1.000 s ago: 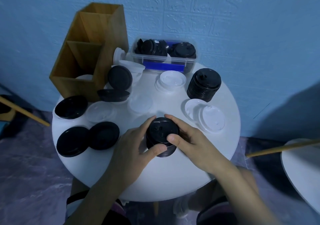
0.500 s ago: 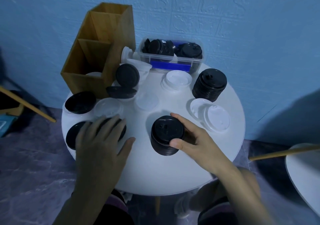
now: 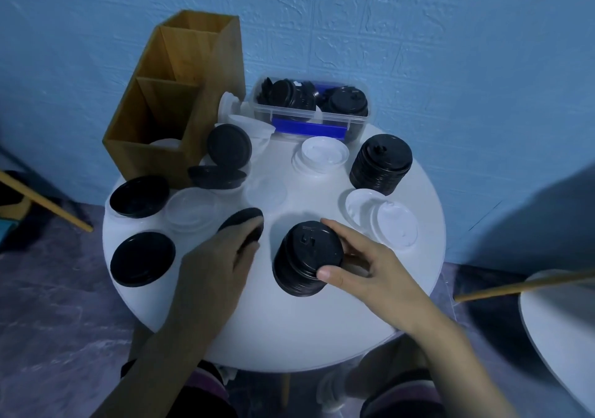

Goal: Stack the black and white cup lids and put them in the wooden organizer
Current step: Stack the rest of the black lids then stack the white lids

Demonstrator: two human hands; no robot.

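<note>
A stack of black lids (image 3: 306, 258) stands near the front of the round white table (image 3: 289, 327). My right hand (image 3: 363, 264) grips that stack from its right side, thumb and fingers curled round it. To its left my left hand (image 3: 212, 266) holds one black lid (image 3: 243, 223), tilted and lifted off the table. The wooden organizer (image 3: 174, 108) stands at the back left with a white lid in its front compartment. A second black stack (image 3: 381, 163) stands at the back right. Loose black lids (image 3: 141, 258) and white lids (image 3: 396, 224) lie around.
A clear plastic box (image 3: 310, 108) holding more black lids sits at the back against the blue wall. Clear lids (image 3: 190, 208) lie left of centre. Another white table (image 3: 560, 327) and wooden poles stand to the right and left.
My left hand left the stack, reached left to the loose black lids, and now holds one lid lifted toward the stack. My right hand stayed on the stack.
</note>
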